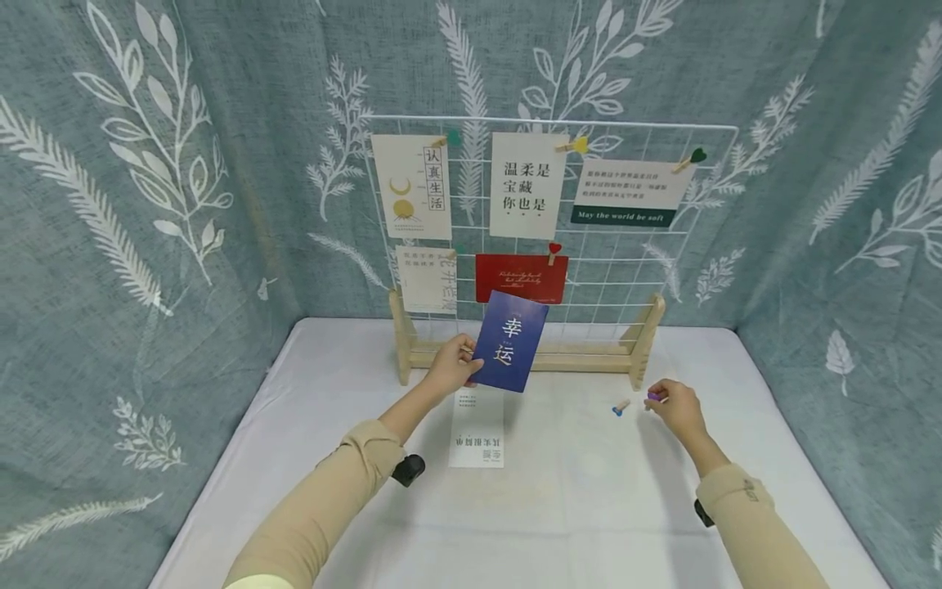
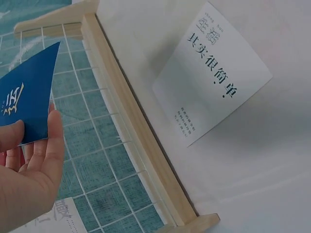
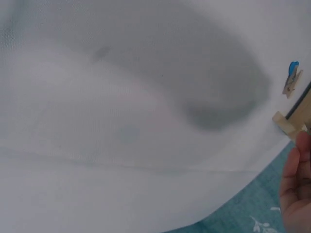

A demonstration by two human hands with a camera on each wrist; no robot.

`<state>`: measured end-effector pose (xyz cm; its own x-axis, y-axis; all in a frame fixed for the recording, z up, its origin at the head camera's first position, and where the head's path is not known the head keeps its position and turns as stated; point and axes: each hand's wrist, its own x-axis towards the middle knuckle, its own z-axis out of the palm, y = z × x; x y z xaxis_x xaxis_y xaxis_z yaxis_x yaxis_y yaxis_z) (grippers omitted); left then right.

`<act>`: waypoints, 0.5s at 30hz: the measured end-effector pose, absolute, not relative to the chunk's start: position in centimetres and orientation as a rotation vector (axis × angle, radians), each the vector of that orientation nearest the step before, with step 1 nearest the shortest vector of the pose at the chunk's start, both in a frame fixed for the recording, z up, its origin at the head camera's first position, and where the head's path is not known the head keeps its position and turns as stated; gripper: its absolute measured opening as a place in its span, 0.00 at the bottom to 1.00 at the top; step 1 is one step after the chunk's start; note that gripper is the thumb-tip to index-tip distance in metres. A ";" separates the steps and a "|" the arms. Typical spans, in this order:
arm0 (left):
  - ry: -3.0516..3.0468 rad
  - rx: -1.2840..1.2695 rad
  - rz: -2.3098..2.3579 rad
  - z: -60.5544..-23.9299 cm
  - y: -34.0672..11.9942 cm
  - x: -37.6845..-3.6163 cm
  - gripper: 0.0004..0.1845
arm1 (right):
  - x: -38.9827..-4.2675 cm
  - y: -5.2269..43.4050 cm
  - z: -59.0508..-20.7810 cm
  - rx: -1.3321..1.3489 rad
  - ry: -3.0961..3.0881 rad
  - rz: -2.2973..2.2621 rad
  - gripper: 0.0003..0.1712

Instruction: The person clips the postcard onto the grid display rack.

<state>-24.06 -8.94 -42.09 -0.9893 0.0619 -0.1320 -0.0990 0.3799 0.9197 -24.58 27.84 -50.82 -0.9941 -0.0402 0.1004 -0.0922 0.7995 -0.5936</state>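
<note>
My left hand (image 1: 450, 366) pinches a blue card (image 1: 510, 341) with white characters by its left edge and holds it upright in front of the wire grid board (image 1: 625, 245). The left wrist view shows that blue card (image 2: 24, 102) between thumb and fingers. A white card (image 1: 478, 428) lies flat on the table below it, seen as the white card (image 2: 214, 73) beside the board's wooden base (image 2: 136, 126). My right hand (image 1: 673, 405) pinches a small purple clip (image 1: 654, 397) near the table. A blue-headed wooden clip (image 1: 621, 406) lies just left of it; that clip (image 3: 292, 80) shows in the right wrist view.
Several cards hang on the grid by small clips, among them a red card (image 1: 521, 278). The board's wooden feet (image 1: 646, 339) stand on the white tablecloth (image 1: 589, 507). Leaf-patterned teal fabric (image 1: 147, 204) walls the table on three sides.
</note>
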 end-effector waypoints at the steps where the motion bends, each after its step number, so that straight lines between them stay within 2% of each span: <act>1: 2.491 -0.029 1.667 -42.0 -8.9 -24.1 0.07 | -24.6 27.9 -50.9 0.102 -2.901 0.971 0.09; 15: 2.577 -0.097 1.608 -41.6 -7.6 -25.2 0.08 | -24.4 26.6 -51.2 0.110 -2.903 1.102 0.10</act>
<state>-25.17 -7.55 -41.63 -0.9927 -0.0001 -0.1206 -0.1084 0.4395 0.8917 -24.38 26.62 -51.15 -0.9969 -0.0536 0.0573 -0.0781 0.7461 -0.6613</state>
